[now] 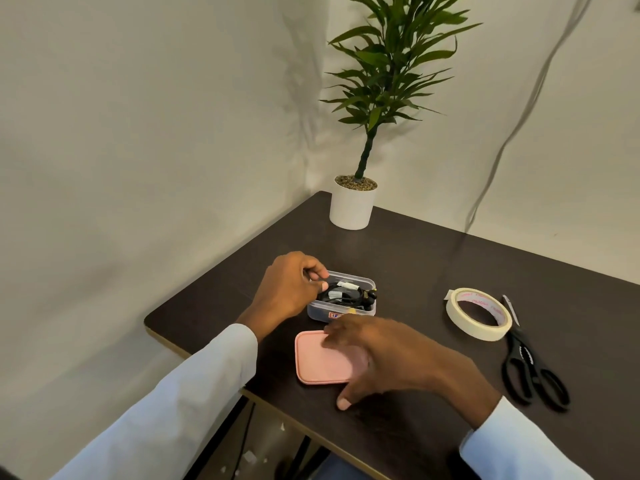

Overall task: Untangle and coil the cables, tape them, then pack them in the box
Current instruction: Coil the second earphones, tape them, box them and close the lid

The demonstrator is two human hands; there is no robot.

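Observation:
A small clear plastic box point(367, 283) stands on the dark table point(415, 258). Coiled black cables point(349, 295) with bits of tape lie inside it. My left hand point(289, 287) is at the box's left end, its fingers curled on the cable there. The pink lid point(320, 358) lies flat in front of the box. My right hand point(377, 355) hovers over the lid's right half with fingers spread and relaxed, thumb near the table; it looks slightly blurred.
A roll of masking tape point(478, 315) lies to the right, with black scissors point(533, 372) just beyond it. A potted plant point(353, 204) stands at the table's far corner. The table's left edge runs close to the box.

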